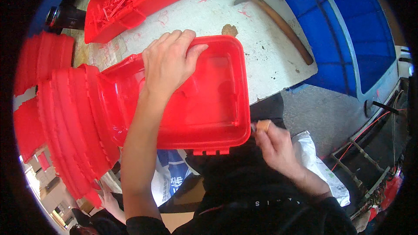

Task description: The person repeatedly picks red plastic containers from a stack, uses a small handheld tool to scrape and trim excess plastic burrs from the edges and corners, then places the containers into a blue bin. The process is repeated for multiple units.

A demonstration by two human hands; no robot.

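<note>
A red plastic box [204, 100] lies in front of me with its hollow side up and small tabs on its near edge. My left hand [172, 58] grips its far rim, fingers over the outside and thumb inside. At the box's near right corner, my right hand [276, 148] is closed round a small tool [263, 125] with a tan handle. The tool's short metal tip is close to the rim; its shape is partly hidden, and I cannot tell if it touches.
Stacked red boxes [72, 122] stand at the left; another person's hand [112, 206] is below them. A red bin [161, 0] holds red plastic strips. A hammer [283, 28] lies on the white tabletop [270, 76], beside a blue crate [335, 39]. A white sack [322, 165] is at right.
</note>
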